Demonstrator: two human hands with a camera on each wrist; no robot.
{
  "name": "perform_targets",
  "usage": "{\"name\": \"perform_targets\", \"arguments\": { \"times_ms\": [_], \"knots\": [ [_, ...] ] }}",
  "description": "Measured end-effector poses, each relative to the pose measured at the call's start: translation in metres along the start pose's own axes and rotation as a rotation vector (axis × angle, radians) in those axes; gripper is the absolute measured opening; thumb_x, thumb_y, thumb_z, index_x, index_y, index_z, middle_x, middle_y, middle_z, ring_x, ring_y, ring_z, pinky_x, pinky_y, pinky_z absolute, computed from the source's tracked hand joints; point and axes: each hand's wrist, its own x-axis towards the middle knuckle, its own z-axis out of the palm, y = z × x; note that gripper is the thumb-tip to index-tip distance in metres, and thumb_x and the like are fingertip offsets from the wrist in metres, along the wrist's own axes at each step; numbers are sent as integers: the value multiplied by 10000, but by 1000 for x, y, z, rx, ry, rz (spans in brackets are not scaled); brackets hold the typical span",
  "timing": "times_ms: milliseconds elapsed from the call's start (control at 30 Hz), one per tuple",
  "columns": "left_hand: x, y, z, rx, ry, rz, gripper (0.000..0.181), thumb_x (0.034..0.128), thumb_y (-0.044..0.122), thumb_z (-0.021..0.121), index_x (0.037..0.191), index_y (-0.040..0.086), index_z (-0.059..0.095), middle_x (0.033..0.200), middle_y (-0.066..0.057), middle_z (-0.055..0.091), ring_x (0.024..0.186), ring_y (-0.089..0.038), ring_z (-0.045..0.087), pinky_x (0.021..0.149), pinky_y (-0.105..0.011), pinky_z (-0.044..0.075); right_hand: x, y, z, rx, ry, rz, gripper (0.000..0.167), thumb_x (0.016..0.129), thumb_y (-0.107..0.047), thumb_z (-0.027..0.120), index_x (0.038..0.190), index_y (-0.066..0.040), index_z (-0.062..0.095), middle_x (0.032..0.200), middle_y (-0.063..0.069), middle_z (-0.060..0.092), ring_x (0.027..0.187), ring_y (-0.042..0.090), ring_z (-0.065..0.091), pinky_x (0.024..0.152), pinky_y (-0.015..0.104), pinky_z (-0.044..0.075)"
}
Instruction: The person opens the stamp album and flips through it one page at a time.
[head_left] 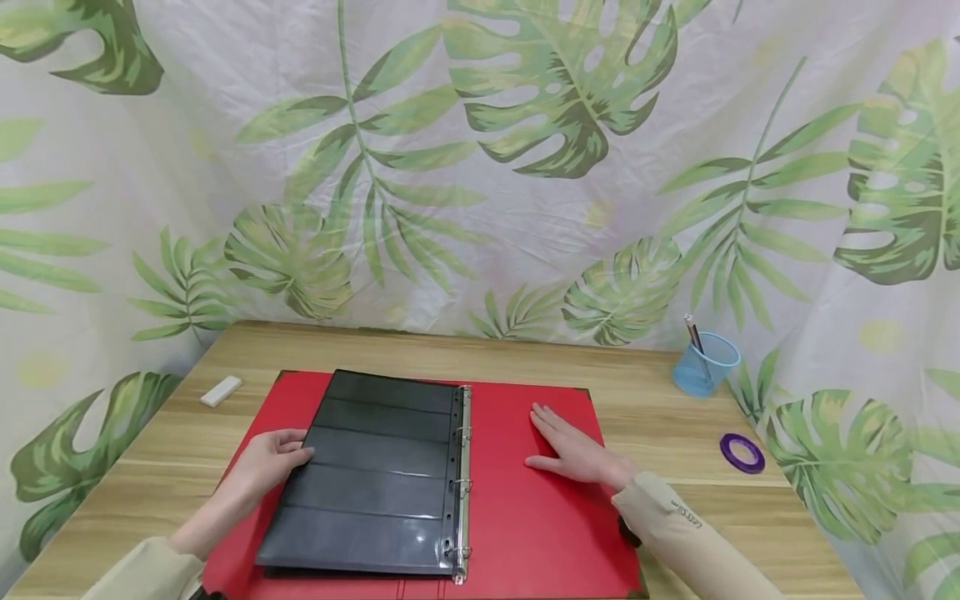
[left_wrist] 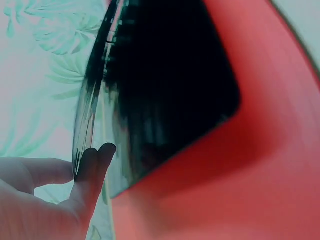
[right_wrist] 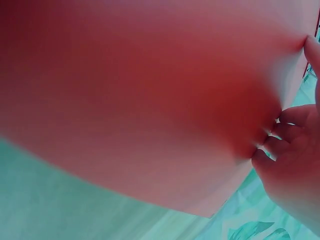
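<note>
A red ring binder (head_left: 540, 517) lies spread out on the wooden table, its metal rings (head_left: 463, 483) running down the middle. Black pocket pages (head_left: 375, 454), divided into several horizontal strips, are held in the rings over the left cover. My left hand (head_left: 268, 463) pinches the outer left edge of a page; in the left wrist view the hand (left_wrist: 60, 200) has the thumb and fingers on opposite sides of the sheet (left_wrist: 165, 90), which is raised off the red cover. My right hand (head_left: 573, 448) rests with fingers extended on the bare right cover, fingertips touching it in the right wrist view.
A white block (head_left: 221, 391) lies at the table's left. At the back right stands a blue mesh cup (head_left: 696, 377) with pencils (head_left: 693, 333) in it. A purple ribbon roll (head_left: 727, 454) lies near the right edge. Leaf-patterned cloth (head_left: 525, 208) hangs behind the table.
</note>
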Motion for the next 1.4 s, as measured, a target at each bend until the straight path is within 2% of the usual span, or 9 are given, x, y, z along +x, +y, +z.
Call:
{"name": "perform_targets", "arguments": {
  "times_ms": [167,300,433,667,800,967,1100,1400],
  "knots": [
    [0,-7,1,2,29,2,542,952,109,625,1370,-176,431,1144,-280,673,787,-99,658,668,-226,556,0,-1,0,-1,0,-4,864,936,-475,625,1579,-64,219,1673,123,160,1551,356,153,1228,524,255],
    [2,-10,-1,35,53,7,567,914,133,686,1350,-161,474,1161,-286,669,813,-92,655,646,-224,549,-1,-2,0,-1,0,-3,865,936,-474,626,1579,-63,220,1673,127,161,1551,357,152,1229,525,252],
    [3,-12,-3,90,83,28,564,873,150,736,1302,-153,530,1163,-302,665,843,-135,681,641,-226,566,-2,-2,0,-2,2,0,865,934,-478,627,1579,-65,223,1673,123,163,1551,356,153,1228,524,254],
    [2,-12,-5,230,129,113,482,813,136,790,1173,-144,633,985,-258,731,710,-169,702,592,-213,538,-1,-3,1,-5,6,-4,863,938,-472,625,1579,-60,217,1672,129,162,1552,357,150,1229,524,252],
    [3,-12,-4,324,157,168,452,787,142,808,1121,-128,670,933,-223,746,726,-192,700,596,-225,515,-1,-4,1,-16,9,-9,862,939,-467,624,1576,-50,219,1671,133,166,1548,366,159,1223,532,259],
    [5,-12,-2,413,199,219,418,763,105,815,1089,-125,689,909,-218,750,822,-297,714,684,-348,562,-1,-5,1,-13,2,2,864,937,-479,622,1579,-66,218,1674,118,159,1553,352,148,1231,519,251],
    [6,-11,-1,456,218,246,385,757,95,820,1062,-110,707,867,-185,757,856,-332,708,737,-431,565,-1,-5,1,-18,4,5,868,931,-479,631,1576,-62,227,1671,121,171,1550,354,161,1227,516,262],
    [8,-13,1,487,240,320,281,748,88,818,975,-64,751,793,-132,767,786,-283,724,609,-274,492,1,-4,3,-33,0,-2,856,941,-473,621,1576,-56,225,1673,123,162,1554,351,149,1234,501,255]
  ]
}}
